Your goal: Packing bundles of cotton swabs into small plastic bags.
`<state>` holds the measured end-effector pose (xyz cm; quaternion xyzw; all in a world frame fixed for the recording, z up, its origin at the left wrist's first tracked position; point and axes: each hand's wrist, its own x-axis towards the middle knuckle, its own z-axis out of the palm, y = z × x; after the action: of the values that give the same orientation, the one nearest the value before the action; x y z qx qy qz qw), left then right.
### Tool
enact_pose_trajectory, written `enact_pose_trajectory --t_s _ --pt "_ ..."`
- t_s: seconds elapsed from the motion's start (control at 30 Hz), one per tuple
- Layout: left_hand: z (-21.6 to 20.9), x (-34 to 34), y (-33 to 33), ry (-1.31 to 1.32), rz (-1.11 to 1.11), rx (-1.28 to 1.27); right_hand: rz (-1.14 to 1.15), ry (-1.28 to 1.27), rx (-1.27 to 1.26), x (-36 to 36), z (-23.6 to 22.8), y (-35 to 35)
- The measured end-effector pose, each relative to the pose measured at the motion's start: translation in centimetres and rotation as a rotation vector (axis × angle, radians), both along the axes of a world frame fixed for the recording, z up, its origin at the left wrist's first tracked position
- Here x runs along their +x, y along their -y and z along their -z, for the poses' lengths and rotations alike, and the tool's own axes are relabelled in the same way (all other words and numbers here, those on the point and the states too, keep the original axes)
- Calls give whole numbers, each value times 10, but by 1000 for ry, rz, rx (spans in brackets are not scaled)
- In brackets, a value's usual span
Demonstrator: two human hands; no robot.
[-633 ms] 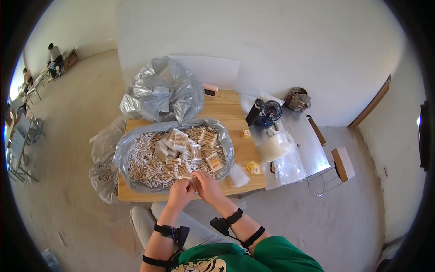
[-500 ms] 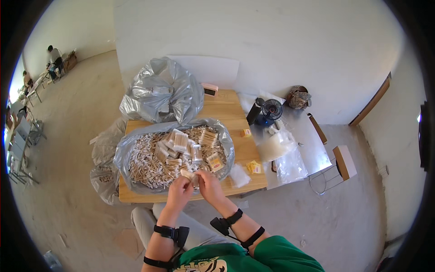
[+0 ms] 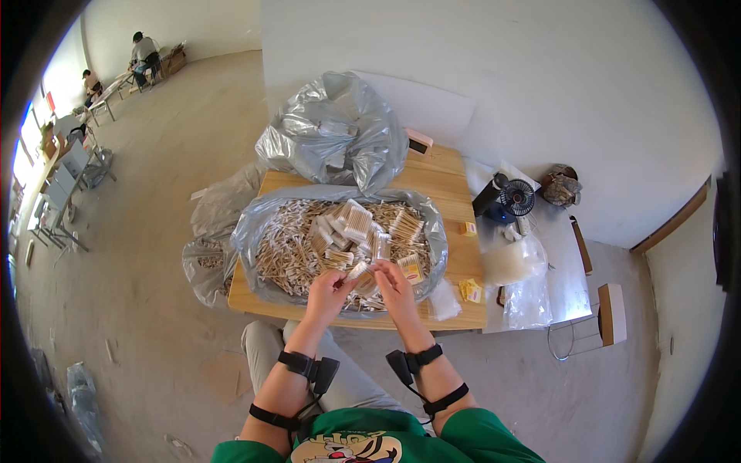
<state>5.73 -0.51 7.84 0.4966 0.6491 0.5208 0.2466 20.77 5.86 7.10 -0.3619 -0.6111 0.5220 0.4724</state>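
Note:
A wide container lined with a grey plastic bag point(image 3: 245, 231) holds a heap of loose cotton swabs point(image 3: 287, 251). Over its near side, both my hands pinch a small clear packet of cotton swabs point(image 3: 361, 278). My left hand point(image 3: 327, 296) grips the packet's left side, thumb and fingers closed. On the opposite side, my right hand point(image 3: 394, 290) has its fingertips closed on the packet; part of it is hidden behind them. Just beyond lie several filled clear packets point(image 3: 356, 222). A packet with a yellow label point(image 3: 411, 269) rests right of my right hand.
A large grey plastic bag point(image 3: 332, 131) stands behind the container on the wooden table point(image 3: 455, 185). Yellow labels point(image 3: 470, 291) and clear empty bags point(image 3: 444, 301) lie at right. On the metal side table point(image 3: 567, 262) are a small fan point(image 3: 517, 197) and plastic bags. Two people sit far left.
My hands have drawn slightly apart, and the packet between them now shows its swabs side by side. The whole view has shifted, so the table appears farther right.

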Motion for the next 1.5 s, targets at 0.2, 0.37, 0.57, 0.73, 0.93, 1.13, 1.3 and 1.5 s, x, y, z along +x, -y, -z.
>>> enact_pose_trajectory --t_s 0.2,0.37,0.57,0.73,0.93,1.13,1.3,1.5 --pt "0 1 -8 -45 -17 55 -103 187 -18 -19 -14 -11" --pt "11 -6 -13 -37 -102 81 -67 234 97 -31 -2 -19" --pt "4 -5 -23 -76 -269 180 25 77 -48 -32 22 -25" --pt "20 -2 -25 15 -335 122 -34 -41 -317 -37 20 -4" --pt "19 -7 -19 276 -199 39 21 298 74 -34 3 -7" --pt "28 -8 -20 -26 -335 61 162 200 40 -40 28 -5" --pt "37 -11 -17 -97 -321 51 108 316 17 -45 46 -8" --pt "46 -50 -18 -40 -491 -32 201 524 169 -49 33 -34"
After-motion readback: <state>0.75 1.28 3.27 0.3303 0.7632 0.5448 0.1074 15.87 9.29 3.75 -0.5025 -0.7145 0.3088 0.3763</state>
